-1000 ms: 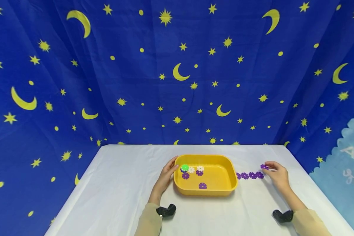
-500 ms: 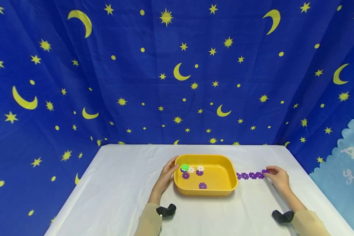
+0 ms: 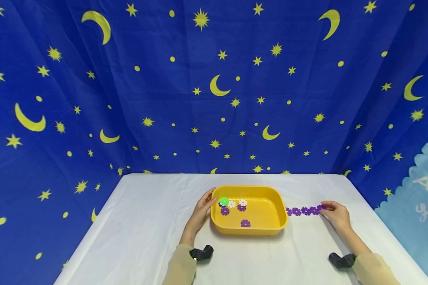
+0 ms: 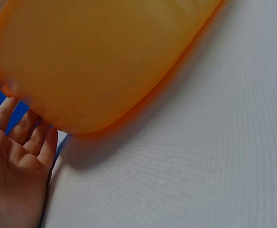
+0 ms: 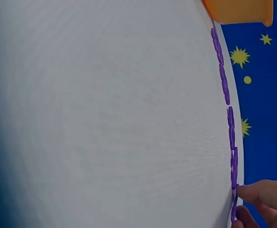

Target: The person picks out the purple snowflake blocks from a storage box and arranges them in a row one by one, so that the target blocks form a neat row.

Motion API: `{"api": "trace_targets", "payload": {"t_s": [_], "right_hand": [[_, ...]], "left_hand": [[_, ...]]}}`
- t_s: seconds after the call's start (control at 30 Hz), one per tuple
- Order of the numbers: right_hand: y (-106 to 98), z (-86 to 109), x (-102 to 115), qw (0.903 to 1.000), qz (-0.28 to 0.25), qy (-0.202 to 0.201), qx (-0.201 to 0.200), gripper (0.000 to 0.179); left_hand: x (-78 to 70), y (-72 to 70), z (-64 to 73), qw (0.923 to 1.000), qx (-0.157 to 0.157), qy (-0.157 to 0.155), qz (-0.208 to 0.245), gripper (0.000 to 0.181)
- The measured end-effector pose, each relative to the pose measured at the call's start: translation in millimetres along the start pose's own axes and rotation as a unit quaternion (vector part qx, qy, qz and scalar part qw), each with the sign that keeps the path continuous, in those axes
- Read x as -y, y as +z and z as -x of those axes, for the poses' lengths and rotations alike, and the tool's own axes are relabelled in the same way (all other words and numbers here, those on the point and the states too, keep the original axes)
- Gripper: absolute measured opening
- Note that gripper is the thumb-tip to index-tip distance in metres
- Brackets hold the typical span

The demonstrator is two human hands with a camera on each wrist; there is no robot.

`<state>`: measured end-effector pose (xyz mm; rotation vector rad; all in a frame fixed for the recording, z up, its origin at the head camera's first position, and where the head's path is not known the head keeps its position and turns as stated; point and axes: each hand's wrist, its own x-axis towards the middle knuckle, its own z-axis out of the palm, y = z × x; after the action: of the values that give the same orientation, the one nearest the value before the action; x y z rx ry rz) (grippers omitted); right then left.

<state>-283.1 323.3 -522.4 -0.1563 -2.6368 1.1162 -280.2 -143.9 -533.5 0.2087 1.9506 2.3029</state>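
My left hand (image 3: 201, 211) holds the left end of a yellow plastic basin (image 3: 249, 232), thumb at the rim and fingers against the outer wall, as the left wrist view also shows. Inside the basin lie several flower-shaped plastic discs: a green disc (image 3: 224, 201), a white disc (image 3: 243, 202) and a purple disc (image 3: 245, 223) among them. To the right of the basin, a row of purple flower discs (image 3: 305, 211) lies on the table. At its right end my right hand (image 3: 337, 215) pinches a purple disc (image 5: 235, 204) between thumb and finger, overlapping the neighbouring disc.
A white cloth (image 3: 146, 229) covers the table. Blue fabric with yellow moons and stars (image 3: 185, 118) hangs behind and at the sides. A light-blue panel (image 3: 417, 190) is at the right. Black wrist devices (image 3: 202, 253) are strapped to both forearms.
My right hand has lowered its purple disc slightly, from above the row's right end down onto it. My left hand and the basin have stayed in place.
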Motion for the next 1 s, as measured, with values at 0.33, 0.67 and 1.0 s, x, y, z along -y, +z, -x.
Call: {"api": "trace_targets", "payload": {"t_s": [0.33, 0.67, 1.0], "right_hand": [[5.0, 0.5, 31.0, 0.9985, -0.045, 0.017, -0.026, 0.029], [21.7, 5.0, 99.1, 0.9945, -0.089, -0.056, 0.005, 0.023], [53.0, 19.6, 147.0, 0.982, -0.151, -0.078, 0.081, 0.022]], "left_hand": [[-13.7, 4.9, 10.1, 1.0, 0.004, -0.007, 0.002, 0.053], [-16.0, 3.9, 7.0, 1.0, 0.002, -0.004, -0.001, 0.053], [-16.2, 5.2, 8.2, 1.0, 0.008, -0.004, -0.001, 0.053]]}}
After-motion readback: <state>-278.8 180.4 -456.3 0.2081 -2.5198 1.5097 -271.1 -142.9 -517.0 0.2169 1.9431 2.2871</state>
